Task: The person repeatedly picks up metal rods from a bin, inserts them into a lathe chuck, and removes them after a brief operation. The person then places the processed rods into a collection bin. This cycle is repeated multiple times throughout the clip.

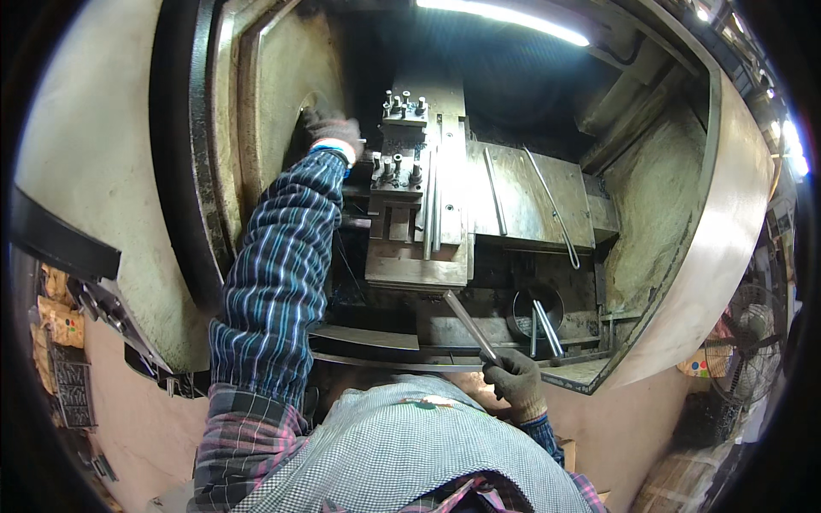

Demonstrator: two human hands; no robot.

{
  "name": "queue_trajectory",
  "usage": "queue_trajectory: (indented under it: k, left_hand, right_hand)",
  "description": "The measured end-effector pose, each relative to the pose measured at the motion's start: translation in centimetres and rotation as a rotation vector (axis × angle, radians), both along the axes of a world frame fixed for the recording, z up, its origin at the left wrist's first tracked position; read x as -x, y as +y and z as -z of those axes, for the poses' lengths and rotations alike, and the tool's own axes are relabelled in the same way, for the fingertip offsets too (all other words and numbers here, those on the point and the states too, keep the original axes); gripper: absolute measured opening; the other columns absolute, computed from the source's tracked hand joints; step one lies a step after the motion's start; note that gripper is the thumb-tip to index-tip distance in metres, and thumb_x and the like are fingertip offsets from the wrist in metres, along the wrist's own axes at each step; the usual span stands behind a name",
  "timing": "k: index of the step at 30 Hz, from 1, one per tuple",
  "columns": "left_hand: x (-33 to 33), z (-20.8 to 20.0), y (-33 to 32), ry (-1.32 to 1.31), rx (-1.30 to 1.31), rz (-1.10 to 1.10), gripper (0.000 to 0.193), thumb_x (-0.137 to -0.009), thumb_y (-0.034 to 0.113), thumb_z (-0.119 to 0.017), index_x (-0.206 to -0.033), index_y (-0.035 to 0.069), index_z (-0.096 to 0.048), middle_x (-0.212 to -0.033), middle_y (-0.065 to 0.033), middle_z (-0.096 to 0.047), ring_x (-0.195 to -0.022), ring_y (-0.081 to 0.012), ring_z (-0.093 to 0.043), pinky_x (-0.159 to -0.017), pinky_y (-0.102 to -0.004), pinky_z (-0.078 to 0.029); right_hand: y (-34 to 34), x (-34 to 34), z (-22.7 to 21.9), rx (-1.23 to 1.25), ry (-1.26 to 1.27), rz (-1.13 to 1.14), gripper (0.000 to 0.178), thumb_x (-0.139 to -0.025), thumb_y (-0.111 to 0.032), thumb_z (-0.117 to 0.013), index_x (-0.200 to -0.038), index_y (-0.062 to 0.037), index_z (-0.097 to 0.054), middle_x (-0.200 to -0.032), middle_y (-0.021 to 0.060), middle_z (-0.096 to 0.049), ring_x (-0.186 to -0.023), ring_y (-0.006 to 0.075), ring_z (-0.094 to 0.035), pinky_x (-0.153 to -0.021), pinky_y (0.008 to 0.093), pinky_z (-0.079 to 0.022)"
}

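Observation:
My left hand [335,130], in a dark knitted glove, reaches deep into a lathe at the round spindle opening on the left wall. Its fingers are mostly hidden in shadow, so their grip is unclear; a small bright metal end [362,141] shows just to its right. Close to my body, my right hand [516,381], also gloved, is closed round the lower end of a plain metal rod [469,327]. That rod slants up and left toward the tool slide. Right of my left hand stand two bolted tool holders [398,171] on the cross slide [417,272].
Several rods [432,205] lie along the slide. On the flat plate to the right are another rod [496,192] and a long thin hooked bar [552,205]. Two rods [547,329] stand in a round container [517,312]. A curved machine door [744,231] bounds the right side.

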State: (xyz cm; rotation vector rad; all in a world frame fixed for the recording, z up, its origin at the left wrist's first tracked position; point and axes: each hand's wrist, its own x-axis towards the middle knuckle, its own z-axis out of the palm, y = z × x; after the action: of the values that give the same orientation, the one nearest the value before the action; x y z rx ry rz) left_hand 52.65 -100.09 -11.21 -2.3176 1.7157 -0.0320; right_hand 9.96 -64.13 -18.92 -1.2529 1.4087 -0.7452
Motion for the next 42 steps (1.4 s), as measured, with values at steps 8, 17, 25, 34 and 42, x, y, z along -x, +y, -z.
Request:
queue_trajectory:
  k: [8, 17, 25, 34, 42]
  left_hand:
    - [-2.1, 4.9, -9.3, -0.197, -0.274, 0.394, 0.036, -0.099, 0.031, -0.059, -0.123, 0.012, -0.078, -0.128, -0.012, -0.075, -0.122, -0.0307, -0.07, -0.102, -0.0494, -0.056]
    - [16.1, -1.8, -5.1, 0.359, 0.073, 0.926, 0.035, -0.105, 0.019, -0.049, -0.136, 0.016, -0.066, -0.118, -0.0109, -0.076, -0.103, -0.0306, -0.073, -0.09, -0.0456, -0.058]
    - [13.9, -14.4, 14.6, 0.902, 0.979, 1.023, 0.037, -0.101, 0.016, -0.071, -0.135, 0.005, -0.066, -0.125, -0.0147, -0.073, -0.097, -0.0233, -0.076, -0.084, -0.0336, -0.061]
    - [2.6, -14.5, 37.1, 1.45, 1.155, 0.089, 0.064, -0.102, 0.036, -0.069, -0.149, -0.002, -0.049, -0.077, -0.0043, -0.057, -0.054, -0.0137, -0.049, -0.054, -0.0353, -0.049]
    - [-3.9, -14.3, 49.2, 1.238, 1.512, -0.262, 0.061, -0.109, 0.025, -0.06, -0.16, 0.002, -0.037, -0.103, -0.0053, -0.062, -0.043, -0.0005, -0.031, -0.036, -0.0202, -0.022]
  right_hand:
    - [3.7, 1.7, 1.4, -0.011, 0.255, 0.094, 0.036, -0.084, -0.022, -0.084, -0.113, -0.0014, -0.078, -0.082, 0.0061, -0.074, -0.071, 0.0111, -0.065, -0.066, 0.0295, -0.054]
    - [-1.7, -1.1, 3.7, -0.322, 0.556, -0.224, 0.052, -0.094, -0.056, -0.068, -0.12, -0.0117, -0.077, -0.098, 0.0134, -0.078, -0.092, 0.0289, -0.074, -0.084, 0.0414, -0.056]
    - [-10.0, -9.0, 21.0, -0.02, 0.871, -1.062, 0.054, -0.104, -0.055, -0.051, -0.123, -0.0101, -0.074, -0.118, 0.0198, -0.075, -0.113, 0.0392, -0.071, -0.096, 0.0499, -0.056]
    - [-16.2, -20.2, 25.3, 0.221, 0.673, -0.876, 0.049, -0.105, -0.049, -0.051, -0.133, -0.0137, -0.07, -0.128, 0.0215, -0.071, -0.114, 0.035, -0.071, -0.098, 0.049, -0.055]
    - [-15.2, -8.6, 18.7, -0.501, 0.594, -0.261, 0.055, -0.102, -0.055, -0.054, -0.128, -0.0104, -0.074, -0.112, 0.0256, -0.075, -0.104, 0.0366, -0.075, -0.092, 0.0492, -0.057]
